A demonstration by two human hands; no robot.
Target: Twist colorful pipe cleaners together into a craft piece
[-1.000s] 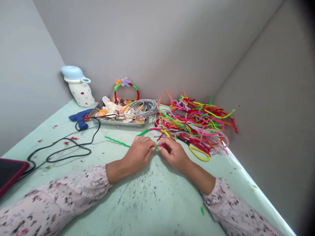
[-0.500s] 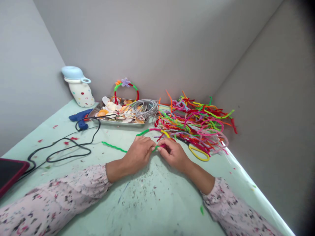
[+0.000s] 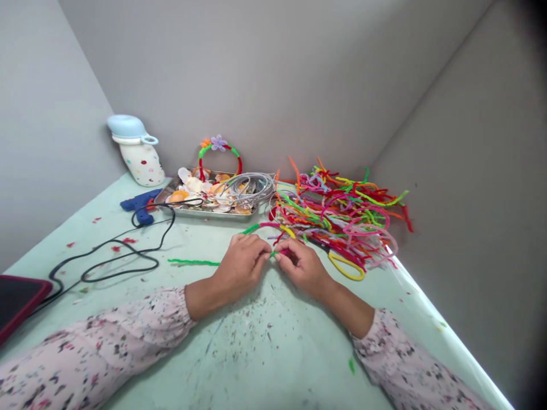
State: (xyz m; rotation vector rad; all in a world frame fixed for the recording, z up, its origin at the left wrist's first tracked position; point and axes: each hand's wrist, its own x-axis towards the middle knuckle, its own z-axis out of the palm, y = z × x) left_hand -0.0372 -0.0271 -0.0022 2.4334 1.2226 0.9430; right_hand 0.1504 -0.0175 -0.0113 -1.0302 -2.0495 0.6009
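Observation:
My left hand (image 3: 240,267) pinches a green pipe cleaner (image 3: 194,262), whose loose end sticks out to the left over the table. Close beside it, my right hand (image 3: 304,267) is closed on a hoop (image 3: 270,225) wrapped in green, magenta and yellow pipe cleaner. The hoop arches up behind both hands, and its lower part is mostly hidden by the fingers. Between the fingertips a short bit of green meets the magenta stretch. Just right of my right hand lie yellow-handled scissors (image 3: 347,267), their blades partly covered by pipe cleaners.
A large heap of coloured pipe cleaners (image 3: 337,216) lies at the back right. Behind my hands stands a metal tray (image 3: 213,215) with shells, coiled wire (image 3: 252,188) and a flowered hoop (image 3: 239,165). Leftward are a blue glue gun (image 3: 141,204), black cord (image 3: 158,245), bottle (image 3: 141,162) and dark tablet (image 3: 21,302).
The green pipe cleaner's loose end has swung downward and further left, now lying nearly level. Both hands stay almost in place, still pinching at the same spot.

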